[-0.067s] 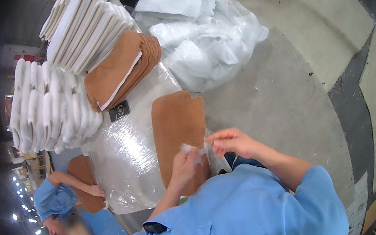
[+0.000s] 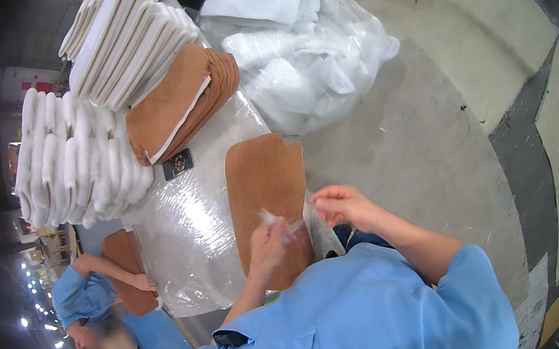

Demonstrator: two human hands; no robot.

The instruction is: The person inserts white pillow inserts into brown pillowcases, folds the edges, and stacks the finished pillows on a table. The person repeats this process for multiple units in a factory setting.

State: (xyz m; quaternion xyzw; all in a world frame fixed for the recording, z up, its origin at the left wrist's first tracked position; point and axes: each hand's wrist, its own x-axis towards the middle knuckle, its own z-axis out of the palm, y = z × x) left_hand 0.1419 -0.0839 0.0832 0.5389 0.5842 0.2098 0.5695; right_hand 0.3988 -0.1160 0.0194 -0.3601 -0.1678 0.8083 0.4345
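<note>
A brown fabric panel point(image 2: 261, 179) lies in front of me on a table covered in clear plastic, its long side toward my body. Above its lower part, my left hand point(image 2: 268, 248) is closed on a small whitish, see-through scrap point(image 2: 276, 221). Just past the panel's right edge, my right hand point(image 2: 350, 209) is pinched; whatever its fingertips hold, if anything, is too small to make out. A pale, filmy sheet point(image 2: 318, 231) hangs between the panel's edge and my shirt, below the right hand.
A stack of brown panels point(image 2: 179, 103) and a dark phone-like object point(image 2: 178, 164) lie on the plastic-covered table point(image 2: 192, 234). White padded pieces point(image 2: 81, 161) are piled at left. A bag of white wadding point(image 2: 310, 57) stands beyond. A co-worker's hand point(image 2: 145, 283) touches another brown panel.
My hands have moved slightly apart. The whitish scrap in my left hand has shifted a little to the left. The panel stays where it was.
</note>
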